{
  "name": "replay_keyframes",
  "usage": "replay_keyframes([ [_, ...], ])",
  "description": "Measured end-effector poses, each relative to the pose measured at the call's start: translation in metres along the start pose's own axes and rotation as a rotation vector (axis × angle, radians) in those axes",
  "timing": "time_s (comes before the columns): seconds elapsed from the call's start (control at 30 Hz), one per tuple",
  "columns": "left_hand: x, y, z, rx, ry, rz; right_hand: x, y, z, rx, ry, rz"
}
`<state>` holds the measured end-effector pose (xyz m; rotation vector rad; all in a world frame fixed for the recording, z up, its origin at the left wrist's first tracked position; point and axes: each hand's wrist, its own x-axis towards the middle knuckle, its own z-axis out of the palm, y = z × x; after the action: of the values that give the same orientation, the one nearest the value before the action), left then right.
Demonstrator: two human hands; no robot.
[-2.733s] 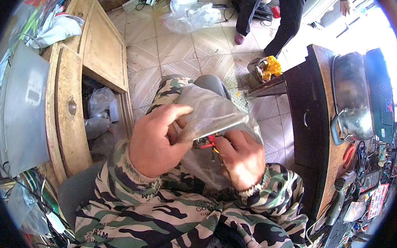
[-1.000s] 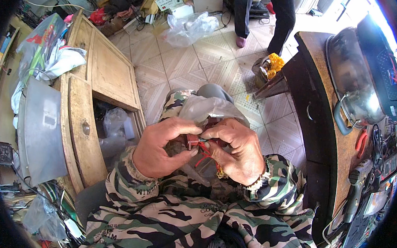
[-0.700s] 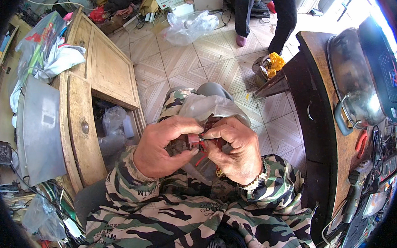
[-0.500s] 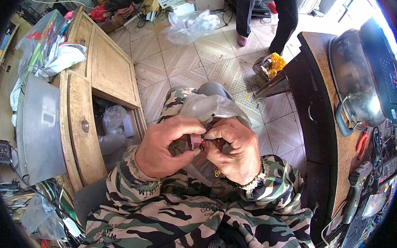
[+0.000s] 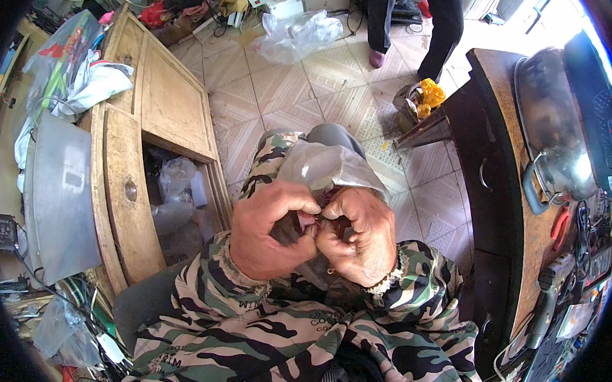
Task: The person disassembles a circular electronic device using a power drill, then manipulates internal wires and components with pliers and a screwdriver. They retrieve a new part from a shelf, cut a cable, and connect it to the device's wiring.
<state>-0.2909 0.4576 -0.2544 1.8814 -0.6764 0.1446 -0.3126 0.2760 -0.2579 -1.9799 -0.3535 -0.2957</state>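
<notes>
My left hand [image 5: 270, 229] and my right hand [image 5: 357, 235] are pressed together over my lap, fingertips meeting on a small red part [image 5: 309, 220] at the mouth of a clear plastic bag [image 5: 319, 166]. The bag lies over my knee, and its lower part is hidden behind my hands. Both hands pinch the bag and the small part between them; what exactly the part is I cannot tell. My sleeves are camouflage patterned, and a beaded bracelet [image 5: 387, 280] sits on my right wrist.
A wooden cabinet [image 5: 153, 108] with an open door stands to my left, with plastic bags [image 5: 172, 197] inside and a grey metal sheet [image 5: 60, 197] on top. To my right, a dark bench [image 5: 493, 167] holds a metal pot [image 5: 554, 136] and tools. Another person's legs [image 5: 414, 19] stand on the tiled floor ahead.
My hands have drawn closer together and curled tighter over the small red part. Earlier, the left hand held the bag up flat; it now hangs lower over my knee.
</notes>
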Motion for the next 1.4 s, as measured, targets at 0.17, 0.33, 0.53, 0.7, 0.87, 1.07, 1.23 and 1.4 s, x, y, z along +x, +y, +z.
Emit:
replay_keyframes([
  [0.17, -0.011, -0.001, -0.008, -0.123, 0.19, -0.099, -0.007, 0.016, -0.007, -0.098, 0.151, 0.062],
  [0.33, -0.009, 0.002, -0.029, -0.452, 0.021, -0.242, -0.004, 0.01, -0.028, 0.124, -0.069, 0.065],
  [0.53, 0.002, 0.006, -0.031, -0.299, -0.121, -0.159, 0.007, -0.002, -0.024, 0.134, -0.046, 0.016],
  [0.7, 0.003, 0.007, -0.031, -0.197, -0.169, -0.121, 0.007, 0.001, -0.017, 0.126, -0.063, -0.04],
  [0.87, 0.004, 0.006, -0.027, -0.087, -0.15, -0.03, 0.006, 0.002, -0.013, 0.116, -0.057, -0.062],
  [1.07, 0.005, 0.008, -0.026, -0.037, -0.156, 0.005, 0.007, 0.002, -0.01, 0.11, -0.036, -0.08],
  [1.23, 0.01, 0.013, -0.026, 0.02, -0.217, -0.03, 0.005, 0.001, -0.008, 0.035, -0.04, -0.078],
  [1.4, 0.008, 0.012, -0.018, 0.015, -0.181, -0.089, 0.004, 0.001, -0.003, 0.004, 0.015, -0.101],
])
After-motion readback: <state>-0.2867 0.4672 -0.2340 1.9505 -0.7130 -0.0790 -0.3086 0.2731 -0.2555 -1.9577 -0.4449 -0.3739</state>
